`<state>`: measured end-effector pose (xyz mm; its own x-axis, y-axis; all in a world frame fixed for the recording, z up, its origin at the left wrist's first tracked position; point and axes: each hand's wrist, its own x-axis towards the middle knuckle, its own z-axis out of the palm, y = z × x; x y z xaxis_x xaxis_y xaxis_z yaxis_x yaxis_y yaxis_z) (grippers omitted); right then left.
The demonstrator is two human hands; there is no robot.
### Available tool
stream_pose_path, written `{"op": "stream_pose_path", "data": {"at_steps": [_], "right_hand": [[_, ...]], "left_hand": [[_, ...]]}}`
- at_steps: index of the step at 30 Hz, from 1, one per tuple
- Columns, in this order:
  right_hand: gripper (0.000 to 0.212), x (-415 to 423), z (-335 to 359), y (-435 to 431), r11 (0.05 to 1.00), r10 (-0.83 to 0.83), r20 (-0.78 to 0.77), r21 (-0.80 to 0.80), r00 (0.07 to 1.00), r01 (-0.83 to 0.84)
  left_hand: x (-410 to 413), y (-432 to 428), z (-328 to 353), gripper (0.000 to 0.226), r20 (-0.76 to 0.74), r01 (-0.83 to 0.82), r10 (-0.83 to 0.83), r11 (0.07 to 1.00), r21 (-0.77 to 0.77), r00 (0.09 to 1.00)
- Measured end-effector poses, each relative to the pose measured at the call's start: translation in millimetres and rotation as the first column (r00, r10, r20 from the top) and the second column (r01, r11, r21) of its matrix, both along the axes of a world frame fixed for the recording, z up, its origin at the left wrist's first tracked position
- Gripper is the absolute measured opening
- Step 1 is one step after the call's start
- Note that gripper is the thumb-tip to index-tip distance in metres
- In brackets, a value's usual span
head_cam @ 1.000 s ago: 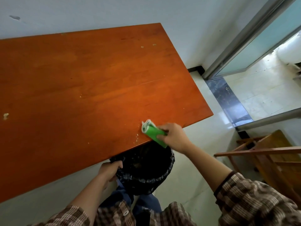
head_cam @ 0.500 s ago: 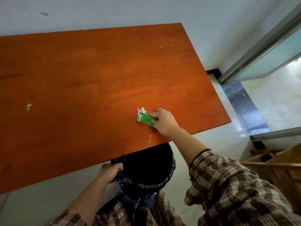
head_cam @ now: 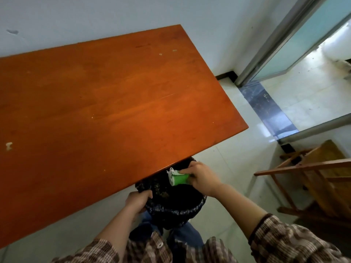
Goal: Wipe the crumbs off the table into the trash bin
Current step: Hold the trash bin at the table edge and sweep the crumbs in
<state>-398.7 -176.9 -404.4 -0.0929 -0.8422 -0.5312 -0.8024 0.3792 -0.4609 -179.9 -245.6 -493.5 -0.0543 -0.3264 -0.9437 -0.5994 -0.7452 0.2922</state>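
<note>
1. Since half a second ago the right hand (head_cam: 203, 177) has pulled the green cloth (head_cam: 179, 179) off the surface (head_cam: 114, 111). It now hangs over the mouth of the trash bin (head_cam: 190, 210), just off the edge. The strip of surface above the bin, speckled before, now looks swept. The left hand (head_cam: 137, 201) has not shifted on the rim.
2. Risk: the bin sits only partly tucked under the edge. If the left hand lets it drift away, the next sweep would drop bits on the floor beside the bin.
3. Risk: the cloth is folded, so bits may cling in the fold. Carrying it back without a shake over the bin could re-scatter them.
4. Risk: remaining crumbs (head_cam: 9, 146) lie far to the bin's left, and two specks (head_cam: 160, 54) sit at the far side from the bin. Long drags may spill some over the wrong edge.
5. Right hand: fingers curled, pinching the folded cloth at its end. It touches nothing else that I can tell.
6. Left hand: fingers wrapped over the bin's rim and black liner (head_cam: 171, 211), gripping and holding the bin up under the edge.
7. Cloth is above the bin's opening, and brownish bits show on the liner inside.
</note>
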Motion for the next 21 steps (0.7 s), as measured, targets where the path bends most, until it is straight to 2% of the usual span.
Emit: {"op": "stream_pose_path", "data": {"at_steps": [1, 3, 4, 6, 8, 9, 11, 12, 13, 16, 18, 21], "right_hand": [[0.038, -10, 2, 5, 0.99, -0.136, 0.053, 0.033, 0.989, 0.135], [0.031, -30, 7, 16, 0.901, -0.434, 0.232, 0.123, 0.871, 0.416], [0.027, -38, 11, 21, 0.829, -0.559, 0.311, 0.18, 0.768, 0.53], [0.023, -57, 11, 40, 0.647, -0.748, 0.459, 0.339, 0.48, 0.683], [0.019, -70, 4, 62, 0.491, -0.83, 0.501, 0.452, 0.244, 0.745], [0.015, -81, -5, 77, 0.451, -0.861, 0.439, 0.425, 0.257, 0.785], [0.005, -102, -25, 105, 0.476, -0.879, 0.152, 0.265, 0.452, 0.838], [0.005, -114, -32, 118, 0.45, -0.891, 0.053, 0.226, 0.451, 0.864], [0.003, -127, -35, 126, 0.418, -0.907, 0.043, 0.22, 0.419, 0.881], [0.006, -181, -37, 148, 0.465, -0.879, -0.022, 0.186, 0.476, 0.866], [0.008, -215, -34, 156, 0.448, -0.89, -0.01, 0.164, 0.456, 0.879], [0.007, -274, -29, 168, 0.472, -0.878, -0.012, 0.139, 0.478, 0.871]], "left_hand": [[-9, 3, 2, 0.033, -0.012, 0.017, -0.017, 1.0, 0.003, 1.0], [-28, 11, 4, 0.032, -0.027, 0.051, -0.051, 0.999, 0.003, 0.998], [-37, 15, 5, 0.029, -0.031, 0.071, -0.071, 0.998, -0.004, 0.997], [-61, 24, 5, 0.024, -0.038, 0.128, -0.129, 0.992, -0.018, 0.991], [-84, 31, 8, 0.016, -0.062, 0.165, -0.166, 0.986, -0.011, 0.984], [-101, 36, 8, 0.008, -0.071, 0.188, -0.187, 0.982, -0.002, 0.98], [-129, 43, 10, 0.008, -0.076, 0.208, -0.206, 0.978, 0.008, 0.976], [-145, 47, 10, 0.009, -0.081, 0.214, -0.213, 0.977, 0.008, 0.974], [-161, 50, 10, 0.009, -0.087, 0.219, -0.218, 0.976, 0.007, 0.972], [-216, 67, 10, 0.01, -0.103, 0.222, -0.221, 0.975, 0.002, 0.97], [-249, 75, 13, 0.014, -0.115, 0.224, -0.22, 0.975, 0.016, 0.969], [-312, 88, 4, 0.024, -0.133, 0.248, -0.244, 0.969, 0.015, 0.961]]}}
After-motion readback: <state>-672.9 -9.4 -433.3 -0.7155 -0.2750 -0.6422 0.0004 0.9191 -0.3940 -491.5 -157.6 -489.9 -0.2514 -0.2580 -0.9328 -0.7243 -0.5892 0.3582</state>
